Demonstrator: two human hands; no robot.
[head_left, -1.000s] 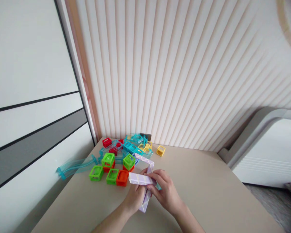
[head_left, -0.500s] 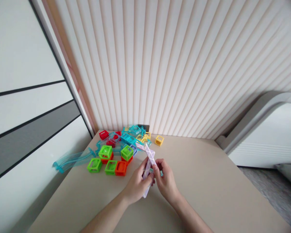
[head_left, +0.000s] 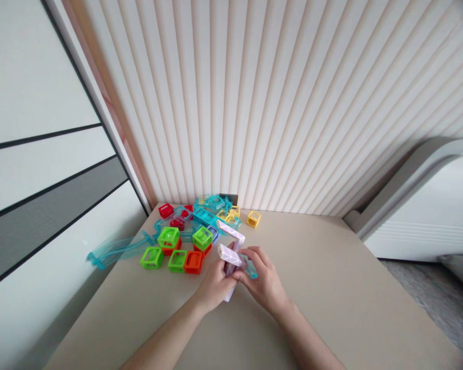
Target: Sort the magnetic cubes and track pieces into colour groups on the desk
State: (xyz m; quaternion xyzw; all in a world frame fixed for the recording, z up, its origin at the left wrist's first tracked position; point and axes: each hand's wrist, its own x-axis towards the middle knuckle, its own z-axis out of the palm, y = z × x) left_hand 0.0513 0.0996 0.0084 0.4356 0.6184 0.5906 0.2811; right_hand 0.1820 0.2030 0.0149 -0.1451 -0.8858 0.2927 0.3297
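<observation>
folding stick (head_left: 230,245): pale lilac, white zigzag lines | cubes (head_left: 177,252): green, orange, red, yellow (head_left: 253,219) | track pieces (head_left: 116,249): clear teal | table (head_left: 332,288): beige | wall (head_left: 278,103): cream ribbed stripes

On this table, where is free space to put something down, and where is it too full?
The beige tabletop is bare right of the right hand, up to the ribbed wall. It is bare also near the left forearm, below the green open-frame plastic cubes. The far left corner is crowded with coloured cubes and clear teal plastic track pieces.
</observation>
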